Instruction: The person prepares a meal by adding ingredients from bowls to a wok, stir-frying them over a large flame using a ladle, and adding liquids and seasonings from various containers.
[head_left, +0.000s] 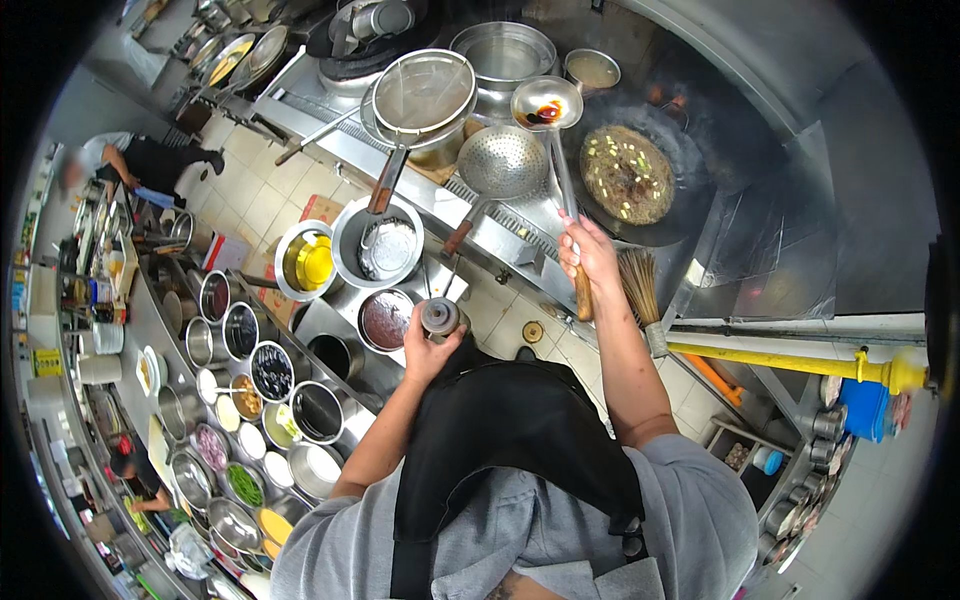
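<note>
My right hand (589, 251) grips the wooden handle of a long metal ladle (547, 94). A small pool of dark brown sauce (550, 112) sits in the ladle's bowl, which hangs beside the wok. Inside the black wok (694, 202), a brownish liquid with pale and green chopped pieces (626, 174) steams. Low on the left, my left hand (431, 341) holds a bottle (440, 316) with dark contents, its top facing up. Just left of the bottle stands a pot of dark red-brown sauce (385, 319).
A perforated skimmer (502, 161) and a fine-mesh strainer (424, 90) rest on the steel range. Near my left side are a pot of yellow oil (309, 259) and several ingredient containers. A bamboo wok brush (641, 289) leans by a yellow pipe (780, 361). Two people work at far left.
</note>
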